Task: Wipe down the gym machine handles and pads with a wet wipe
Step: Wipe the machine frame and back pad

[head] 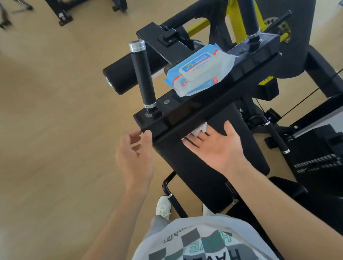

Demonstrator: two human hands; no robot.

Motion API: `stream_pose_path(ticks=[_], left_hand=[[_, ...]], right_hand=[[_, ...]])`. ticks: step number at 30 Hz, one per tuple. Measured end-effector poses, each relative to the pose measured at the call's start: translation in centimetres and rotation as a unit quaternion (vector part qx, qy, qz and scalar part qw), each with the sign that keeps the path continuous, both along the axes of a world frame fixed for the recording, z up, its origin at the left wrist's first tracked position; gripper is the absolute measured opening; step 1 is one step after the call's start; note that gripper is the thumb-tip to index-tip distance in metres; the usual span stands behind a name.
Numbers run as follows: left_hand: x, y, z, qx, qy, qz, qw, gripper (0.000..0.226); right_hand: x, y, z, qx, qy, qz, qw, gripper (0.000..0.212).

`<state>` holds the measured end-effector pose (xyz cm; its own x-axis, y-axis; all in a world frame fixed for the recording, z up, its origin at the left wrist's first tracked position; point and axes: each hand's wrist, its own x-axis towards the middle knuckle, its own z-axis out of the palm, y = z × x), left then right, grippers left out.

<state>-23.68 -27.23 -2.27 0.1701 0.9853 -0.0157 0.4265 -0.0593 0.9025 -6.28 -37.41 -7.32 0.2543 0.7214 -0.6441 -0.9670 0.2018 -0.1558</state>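
A black gym machine has a sloped black pad (195, 170) below a black top bar (185, 110). Two upright black handles rise from the bar, the left handle (144, 77) and the right handle (246, 6). A blue pack of wet wipes (199, 68) lies on the bar between them. My right hand (215, 146) is palm up against the pad's top, with a white wet wipe (199, 130) under its fingertips. My left hand (134, 153) hovers at the bar's left corner, fingers apart and holding nothing.
A black roller pad (123, 75) sticks out behind the left handle. A yellow frame (235, 7) and a dark cover (286, 18) stand at the back right. A weight stack with cables (320, 154) is at the right. Other machines (85, 2) stand across the wooden floor.
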Motion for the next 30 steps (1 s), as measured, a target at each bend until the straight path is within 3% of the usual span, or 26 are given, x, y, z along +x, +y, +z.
stream_pose_path(ticks=[4,7,17,26,30], left_hand=[[0.3,0.1,-1.0,0.224,0.092,-0.100,0.965,0.026],[1.0,0.7,-1.8,0.304,0.173,-0.147,0.925,0.033],[2.0,-0.3,-2.3,0.321,0.187,-0.112,0.922,0.038],[3.1,-0.2,-3.4,0.358,0.235,-0.086,0.900,0.048],[3.3,-0.1,-4.1,0.388,0.226,-0.076,0.890,0.046]], right_hand=[[-2.7,0.8,-0.1,0.009,-0.015,0.071,0.997,0.080],[-3.5,0.9,-0.8,0.017,-0.013,0.116,0.993,0.083],[5.0,-1.5,-0.6,0.009,-0.004,0.002,1.000,0.079],[1.8,-1.0,-1.3,0.029,-0.011,0.094,0.995,0.080],[4.4,-1.1,-0.9,0.000,-0.018,0.051,0.999,0.078]])
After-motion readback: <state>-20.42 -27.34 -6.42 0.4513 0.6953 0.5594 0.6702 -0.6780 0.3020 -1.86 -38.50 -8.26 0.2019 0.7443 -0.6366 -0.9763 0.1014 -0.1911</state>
